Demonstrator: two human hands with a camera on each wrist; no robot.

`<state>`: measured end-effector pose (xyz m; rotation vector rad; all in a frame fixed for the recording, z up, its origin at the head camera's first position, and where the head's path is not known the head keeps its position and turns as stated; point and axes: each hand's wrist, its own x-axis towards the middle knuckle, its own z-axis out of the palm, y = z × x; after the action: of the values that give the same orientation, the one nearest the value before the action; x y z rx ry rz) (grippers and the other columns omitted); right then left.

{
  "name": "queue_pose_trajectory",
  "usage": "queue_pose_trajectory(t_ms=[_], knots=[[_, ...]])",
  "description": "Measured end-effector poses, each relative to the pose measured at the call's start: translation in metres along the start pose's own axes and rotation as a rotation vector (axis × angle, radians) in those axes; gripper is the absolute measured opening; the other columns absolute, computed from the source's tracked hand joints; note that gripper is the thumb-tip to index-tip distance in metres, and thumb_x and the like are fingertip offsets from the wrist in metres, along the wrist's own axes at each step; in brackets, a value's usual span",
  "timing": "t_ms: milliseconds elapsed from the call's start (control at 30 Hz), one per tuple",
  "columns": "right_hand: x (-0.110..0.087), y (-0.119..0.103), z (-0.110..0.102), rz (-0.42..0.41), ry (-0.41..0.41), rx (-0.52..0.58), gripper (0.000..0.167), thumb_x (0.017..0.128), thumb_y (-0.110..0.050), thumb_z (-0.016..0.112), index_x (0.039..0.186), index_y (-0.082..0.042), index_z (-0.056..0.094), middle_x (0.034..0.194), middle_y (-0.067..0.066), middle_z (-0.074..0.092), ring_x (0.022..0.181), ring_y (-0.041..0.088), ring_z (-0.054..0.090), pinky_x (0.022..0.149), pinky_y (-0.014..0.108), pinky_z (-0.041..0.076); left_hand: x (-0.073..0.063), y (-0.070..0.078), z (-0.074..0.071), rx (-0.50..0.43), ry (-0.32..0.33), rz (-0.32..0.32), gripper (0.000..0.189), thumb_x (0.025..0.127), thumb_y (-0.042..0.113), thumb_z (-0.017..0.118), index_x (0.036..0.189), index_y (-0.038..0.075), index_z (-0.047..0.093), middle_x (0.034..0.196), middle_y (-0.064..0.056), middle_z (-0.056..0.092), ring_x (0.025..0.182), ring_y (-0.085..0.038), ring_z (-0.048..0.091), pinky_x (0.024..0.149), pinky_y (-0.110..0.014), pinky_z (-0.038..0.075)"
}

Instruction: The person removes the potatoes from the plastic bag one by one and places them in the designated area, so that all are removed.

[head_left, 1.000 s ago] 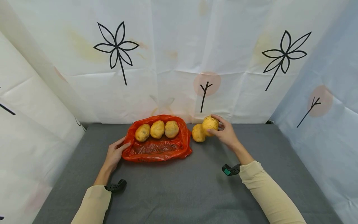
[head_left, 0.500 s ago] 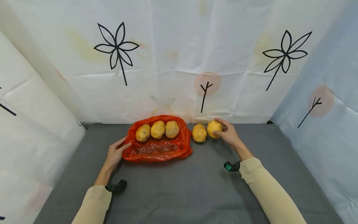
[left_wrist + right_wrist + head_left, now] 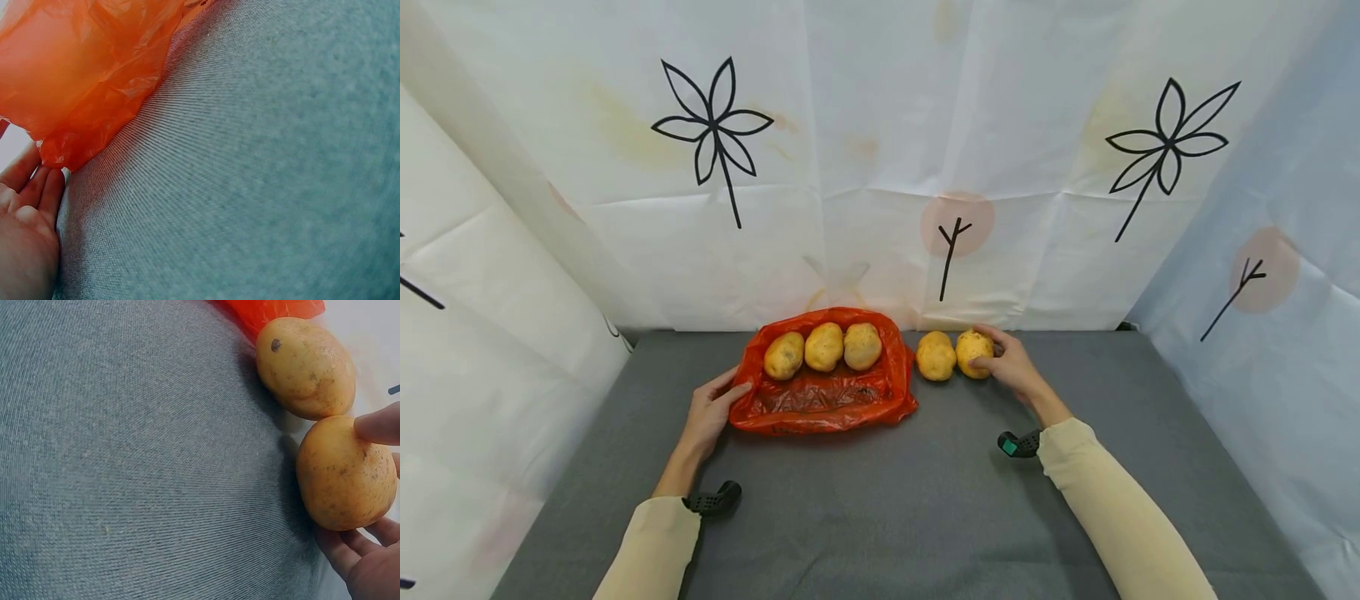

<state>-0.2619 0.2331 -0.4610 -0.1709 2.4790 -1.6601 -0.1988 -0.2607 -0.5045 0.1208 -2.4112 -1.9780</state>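
In the head view a red plastic bag [image 3: 835, 421] lies spread with its mouth up, three potatoes [image 3: 823, 347] in a row along its far side. My left hand [image 3: 706, 412] holds the bag's left edge, thumb over the rim. Orange-red film [image 3: 81, 75] reaches its fingertips in the left wrist view. To the right of the bag, my right hand [image 3: 1013, 364] grips a potato [image 3: 345, 475] between thumb and fingers. That potato sits low at the cloth, right against another potato [image 3: 306, 367] on its left, which stands next to the bag.
Grey cloth [image 3: 865, 517] covers the table. A white sheet [image 3: 865, 167] with black flower drawings rises behind its back edge, with more sheets at both sides. Each wrist carries a black strap-on device [image 3: 713, 498].
My right hand has moved the potato a little right and down, from overlapping its neighbour to beside it on the cloth. My left hand and the bag have stayed put.
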Motion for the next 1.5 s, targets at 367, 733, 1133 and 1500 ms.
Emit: queue_pose_trajectory(t_ms=[367, 733, 1133, 1500], knots=[[0.0006, 0.0012, -0.0009, 0.02, -0.02, -0.054, 0.072, 0.096, -0.003, 0.068, 0.159, -0.007, 0.033, 0.16, 0.023, 0.029, 0.131, 0.047, 0.045, 0.087, 0.041, 0.052, 0.0005, 0.0003, 0.0, 0.009, 0.0, 0.0, 0.058, 0.103, 0.028, 0.063, 0.154, 0.006, 0.045, 0.155, -0.014, 0.044, 0.136, -0.021, 0.043, 0.092, -0.01, 0.042], [-0.0002, 0.0012, -0.0014, 0.02, -0.026, -0.075, 0.075, 0.095, -0.004, 0.069, 0.16, -0.007, 0.031, 0.163, 0.022, 0.024, 0.137, 0.047, 0.039, 0.093, 0.049, 0.05, -0.0004, -0.0001, -0.0002, -0.015, 0.001, -0.033, 0.059, 0.103, 0.028, 0.063, 0.154, 0.007, 0.043, 0.157, -0.013, 0.042, 0.141, -0.028, 0.039, 0.091, -0.01, 0.043], [-0.0008, 0.0012, -0.0007, 0.013, -0.011, -0.1, 0.075, 0.094, -0.004, 0.07, 0.159, -0.006, 0.032, 0.162, 0.022, 0.026, 0.137, 0.047, 0.038, 0.093, 0.05, 0.05, -0.0018, 0.0024, -0.0001, -0.015, 0.001, -0.028, 0.059, 0.103, 0.027, 0.063, 0.155, 0.007, 0.043, 0.156, -0.015, 0.042, 0.132, -0.015, 0.046, 0.091, -0.011, 0.044], [-0.0019, 0.0009, -0.0022, 0.014, -0.022, -0.106, 0.075, 0.096, -0.008, 0.07, 0.16, -0.006, 0.03, 0.16, 0.026, 0.026, 0.138, 0.049, 0.037, 0.096, 0.054, 0.049, 0.0, -0.0005, 0.0001, -0.017, -0.004, -0.003, 0.059, 0.103, 0.028, 0.063, 0.154, 0.006, 0.044, 0.155, -0.016, 0.043, 0.126, -0.007, 0.048, 0.091, -0.012, 0.045]])
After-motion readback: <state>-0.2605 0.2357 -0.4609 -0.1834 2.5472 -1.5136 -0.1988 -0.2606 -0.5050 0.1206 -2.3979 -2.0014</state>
